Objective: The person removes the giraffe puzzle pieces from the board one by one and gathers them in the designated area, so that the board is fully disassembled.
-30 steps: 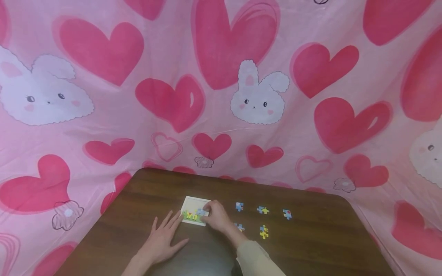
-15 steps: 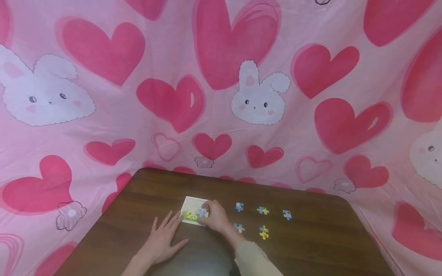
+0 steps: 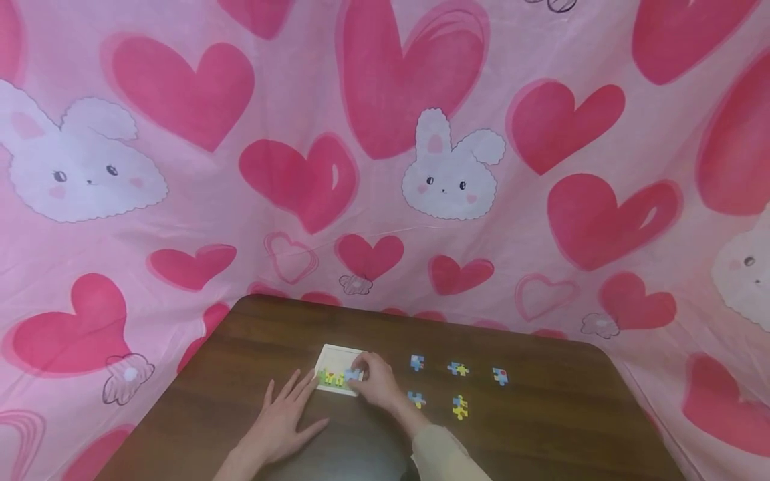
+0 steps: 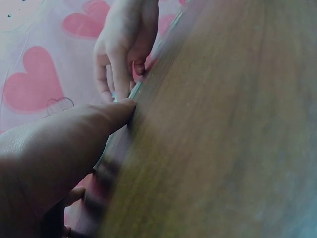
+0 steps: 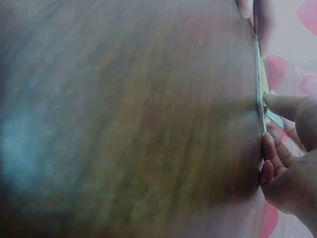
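A white-framed puzzle tray (image 3: 339,359) lies on the dark wooden table, with green and yellow joined pieces (image 3: 332,378) along its near side. At its right edge, my right hand (image 3: 379,384) pinches a light blue puzzle piece (image 3: 352,375) between thumb and fingers, low over the tray; the fingers partly cover it. The right wrist view shows the thumb (image 5: 285,105) against this piece, which is tilted. My left hand (image 3: 285,414) rests flat with fingers spread, its fingertips touching the tray's left edge.
To the right of the tray lie several loose puzzle pieces, among them a blue-and-yellow one (image 3: 458,369), one with a red spot (image 3: 500,376) and a mostly yellow one (image 3: 460,407). A pink cloth with hearts (image 3: 373,254) hangs behind the table (image 3: 541,427).
My right fingers shift slightly at the tray's right side, and the light blue piece sits a little lower. The left hand stays in place. The loose pieces have not moved.
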A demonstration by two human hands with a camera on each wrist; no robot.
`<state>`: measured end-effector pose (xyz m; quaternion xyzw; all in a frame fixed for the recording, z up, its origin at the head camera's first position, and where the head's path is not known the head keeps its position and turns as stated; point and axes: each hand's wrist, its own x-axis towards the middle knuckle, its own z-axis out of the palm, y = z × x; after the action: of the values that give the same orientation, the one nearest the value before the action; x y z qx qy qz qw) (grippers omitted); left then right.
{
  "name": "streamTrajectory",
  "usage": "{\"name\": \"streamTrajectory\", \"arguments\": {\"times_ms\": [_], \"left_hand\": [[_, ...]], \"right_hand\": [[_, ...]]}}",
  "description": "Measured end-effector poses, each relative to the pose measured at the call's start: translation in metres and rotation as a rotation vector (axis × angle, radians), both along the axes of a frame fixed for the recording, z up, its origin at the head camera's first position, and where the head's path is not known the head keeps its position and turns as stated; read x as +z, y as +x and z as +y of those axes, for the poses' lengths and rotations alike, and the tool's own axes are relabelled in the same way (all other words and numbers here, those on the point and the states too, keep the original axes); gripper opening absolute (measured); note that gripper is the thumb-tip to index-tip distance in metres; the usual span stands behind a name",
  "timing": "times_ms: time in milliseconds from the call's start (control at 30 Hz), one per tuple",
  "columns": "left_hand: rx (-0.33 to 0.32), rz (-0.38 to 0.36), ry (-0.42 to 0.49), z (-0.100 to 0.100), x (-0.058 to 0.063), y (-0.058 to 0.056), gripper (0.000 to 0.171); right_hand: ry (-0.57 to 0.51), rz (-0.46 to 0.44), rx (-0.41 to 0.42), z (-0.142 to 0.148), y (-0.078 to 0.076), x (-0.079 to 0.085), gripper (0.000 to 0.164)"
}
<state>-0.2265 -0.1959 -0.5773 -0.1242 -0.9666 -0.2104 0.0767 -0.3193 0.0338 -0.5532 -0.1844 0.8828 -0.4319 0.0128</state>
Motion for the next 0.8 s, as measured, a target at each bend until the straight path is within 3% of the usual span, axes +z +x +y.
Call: {"name": "streamTrajectory", "arguments": {"times_ms": [300,633,800], "left_hand": [[0.001,0.055,-0.018,0.001,-0.005,0.002,0.088],[0.004,0.009,-0.022,0.002,-0.002,0.003,0.091],[0.007,0.008,-0.018,0.002,0.0,0.001,0.091]], "right_hand": [[0.023,0.025,0.025,0.004,0.005,-0.006,0.024],[-0.033,0.016,0.052,0.015,-0.001,-0.012,0.025],[-0.095,0.024,0.059,0.029,-0.004,-0.006,0.025]]}}
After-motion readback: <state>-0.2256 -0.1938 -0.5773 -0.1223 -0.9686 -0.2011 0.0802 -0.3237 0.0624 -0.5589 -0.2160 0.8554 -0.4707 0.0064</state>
